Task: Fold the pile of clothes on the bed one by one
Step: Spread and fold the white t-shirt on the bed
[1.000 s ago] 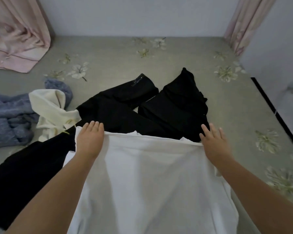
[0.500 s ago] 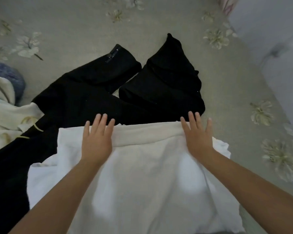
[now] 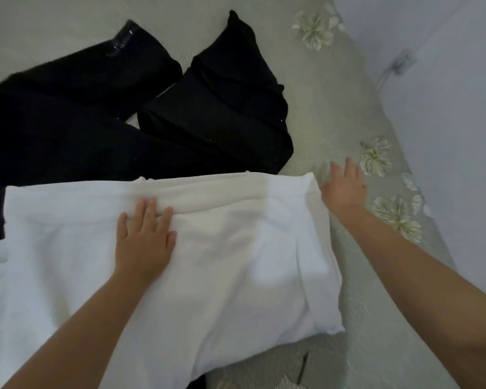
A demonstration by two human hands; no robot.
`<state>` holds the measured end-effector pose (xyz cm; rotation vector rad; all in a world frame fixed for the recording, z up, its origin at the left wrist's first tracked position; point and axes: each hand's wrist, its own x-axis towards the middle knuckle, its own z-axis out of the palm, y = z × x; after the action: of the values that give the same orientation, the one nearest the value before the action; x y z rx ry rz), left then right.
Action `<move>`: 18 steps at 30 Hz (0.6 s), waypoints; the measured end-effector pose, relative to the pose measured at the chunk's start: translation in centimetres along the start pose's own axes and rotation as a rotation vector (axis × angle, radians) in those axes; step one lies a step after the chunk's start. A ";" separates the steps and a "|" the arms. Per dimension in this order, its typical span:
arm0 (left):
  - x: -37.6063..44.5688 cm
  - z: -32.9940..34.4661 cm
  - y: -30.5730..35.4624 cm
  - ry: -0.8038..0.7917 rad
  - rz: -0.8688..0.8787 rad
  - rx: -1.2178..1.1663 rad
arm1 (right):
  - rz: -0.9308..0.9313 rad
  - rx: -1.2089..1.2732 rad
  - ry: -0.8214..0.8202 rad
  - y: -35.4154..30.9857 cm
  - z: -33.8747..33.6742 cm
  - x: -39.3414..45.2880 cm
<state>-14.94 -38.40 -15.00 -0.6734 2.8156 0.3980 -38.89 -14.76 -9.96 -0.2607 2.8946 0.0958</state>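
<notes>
We have the white garment spread flat on the bed, directly under and between our hands; our left hand lies palm down on it with straight fingers, pressing just below the folded far edge, and grips nothing; our right hand is off the cloth, just beside its far right corner, fingers spread and relaxed over the bedspread, holding nothing; the two hands are well apart.

Beyond our left hand lie the black clothes, touching the white garment's far edge and running partly under it; they look unfolded, so we judge the pile barely started.

What could go wrong from here: with only the left hand pinning the cloth, a tug at the right corner could drag the whole garment sideways and undo the flattened fold; the right side already shows a long crease, and folding over it would set it in; the black clothes lying beneath the far edge could be caught up and lifted with the white cloth; the near right corner sits close to the bed's edge, where it may slip off.

As for containers, we see none: no basket, box or drawer, only the bed carrying the clothes.
</notes>
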 end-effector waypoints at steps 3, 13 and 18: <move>-0.4 0.2 0.1 -0.026 -0.029 0.054 | -0.061 0.060 -0.098 -0.6 0.9 -2.5; -9.8 1.0 5.7 -0.012 0.324 0.066 | 0.263 0.683 -0.176 8.1 7.2 -19.2; -14.7 3.4 6.8 -0.296 0.430 0.245 | -0.052 0.621 -0.207 10.2 8.6 -21.7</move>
<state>-4.82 -25.49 -12.82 0.0449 2.6421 0.1932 -18.04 -0.37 -12.72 -0.1939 2.5514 -0.7246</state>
